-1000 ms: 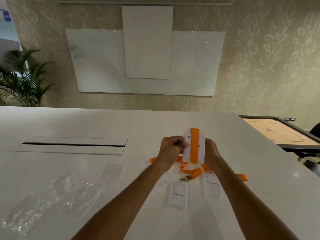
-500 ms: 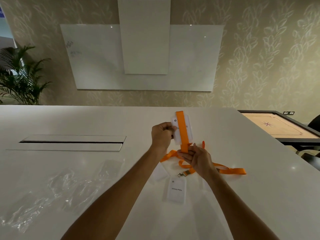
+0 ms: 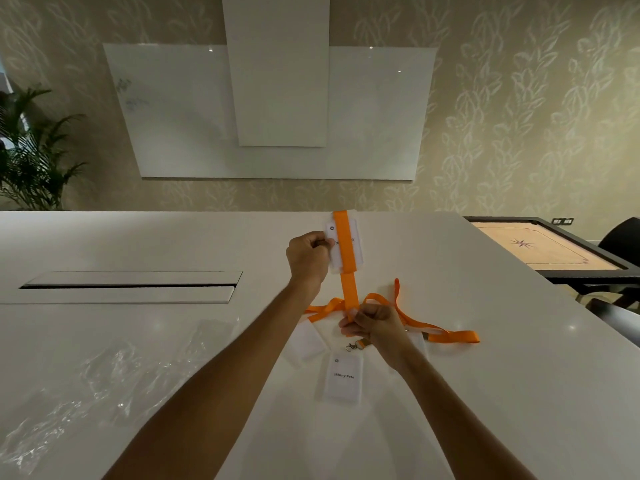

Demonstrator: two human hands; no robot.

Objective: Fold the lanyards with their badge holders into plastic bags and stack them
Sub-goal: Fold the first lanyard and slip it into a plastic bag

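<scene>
My left hand [image 3: 309, 258] holds a white badge holder [image 3: 356, 249] upright above the white table [image 3: 485, 393]. An orange lanyard strap [image 3: 348, 271] runs over the holder's front and straight down to my right hand [image 3: 374, 323], which pinches it taut just above the table. More orange lanyards [image 3: 450, 336] lie loose around and behind my right hand. A second badge holder [image 3: 343, 379] with a printed name lies flat in front of that hand, with a metal clip [image 3: 353, 347] above it. A third holder [image 3: 306, 341] lies beside it, to its left.
Crumpled clear plastic bags [image 3: 104, 386] lie on the table's left side. A long cable slot [image 3: 131, 285] is set into the table behind them. A carrom board table [image 3: 540, 247] and a dark chair [image 3: 620, 240] stand at the right, a plant [image 3: 31, 157] at the far left.
My left hand has raised the badge holder higher. My right hand left the holder's side and dropped down the strap, pulling it straight below the holder.
</scene>
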